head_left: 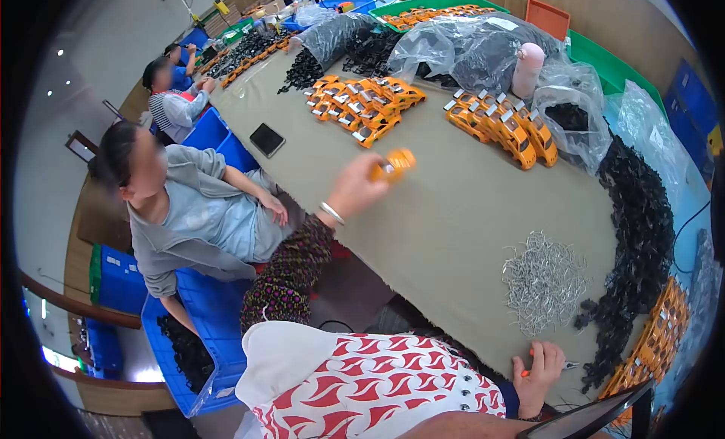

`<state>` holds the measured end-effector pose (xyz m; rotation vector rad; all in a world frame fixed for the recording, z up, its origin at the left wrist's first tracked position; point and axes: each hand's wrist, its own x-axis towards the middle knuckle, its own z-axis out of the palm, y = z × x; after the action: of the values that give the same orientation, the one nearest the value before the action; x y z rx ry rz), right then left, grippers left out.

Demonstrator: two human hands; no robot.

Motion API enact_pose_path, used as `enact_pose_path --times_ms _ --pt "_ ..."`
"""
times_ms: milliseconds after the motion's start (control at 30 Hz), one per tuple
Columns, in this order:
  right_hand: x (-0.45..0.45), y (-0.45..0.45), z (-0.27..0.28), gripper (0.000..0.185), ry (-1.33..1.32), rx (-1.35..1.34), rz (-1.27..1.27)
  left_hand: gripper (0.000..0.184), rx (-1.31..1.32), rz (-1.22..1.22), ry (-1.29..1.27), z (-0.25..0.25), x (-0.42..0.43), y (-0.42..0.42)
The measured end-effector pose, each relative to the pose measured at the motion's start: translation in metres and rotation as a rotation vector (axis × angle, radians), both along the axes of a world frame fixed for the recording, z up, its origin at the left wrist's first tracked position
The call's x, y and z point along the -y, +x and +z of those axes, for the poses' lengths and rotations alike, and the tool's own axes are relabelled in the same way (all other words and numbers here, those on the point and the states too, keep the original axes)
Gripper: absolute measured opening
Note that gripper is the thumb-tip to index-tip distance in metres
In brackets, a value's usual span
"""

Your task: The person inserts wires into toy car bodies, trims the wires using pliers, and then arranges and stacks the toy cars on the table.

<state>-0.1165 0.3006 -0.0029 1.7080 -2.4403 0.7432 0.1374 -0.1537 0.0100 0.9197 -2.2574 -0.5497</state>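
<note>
My left hand (358, 185) is stretched out over the table and grips an orange toy car body (399, 165), slightly blurred by motion. Just beyond it lies a stacked pile of orange toy car bodies (362, 103). At the near table edge my right hand (542, 371) is closed around pliers (572, 365). Their metal tip points right and bits of orange handle show between the fingers. A heap of thin silvery metal pieces (544, 274) lies a little beyond my right hand.
More orange car bodies (504, 128) stand in rows beside plastic bags and a pink bottle (528, 70). Black parts (638, 205) line the table's right side. A phone (267, 139) lies near the left edge. A co-worker (204, 197) sits at left by a blue bin (219, 318).
</note>
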Motion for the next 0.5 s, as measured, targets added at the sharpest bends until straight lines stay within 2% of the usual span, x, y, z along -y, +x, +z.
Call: enact_pose_path --times_ms 33,167,267,367,400,500 --pt "0.000 0.000 -0.001 0.044 0.003 0.000 -0.002 0.042 -0.098 0.078 0.100 0.012 0.024 0.005" --pt "-0.001 -0.003 -0.005 0.046 0.029 0.002 0.005 0.043 -0.040 0.352 -0.168 0.056 0.133 0.013" --pt "-0.001 -0.005 -0.006 0.048 0.041 -0.022 0.024 0.042 -0.084 0.343 -0.191 0.066 0.200 -0.002" --pt "0.000 -0.008 -0.006 0.049 0.082 0.005 0.027 0.044 0.249 0.535 -0.358 0.064 0.245 -0.028" --pt "0.014 -0.005 0.009 0.050 0.103 0.017 0.032 0.044 0.252 0.516 -0.356 0.059 0.260 -0.036" --pt "0.005 -0.008 -0.002 0.051 0.114 0.028 0.017 0.042 0.337 0.523 -0.172 0.044 0.292 -0.056"
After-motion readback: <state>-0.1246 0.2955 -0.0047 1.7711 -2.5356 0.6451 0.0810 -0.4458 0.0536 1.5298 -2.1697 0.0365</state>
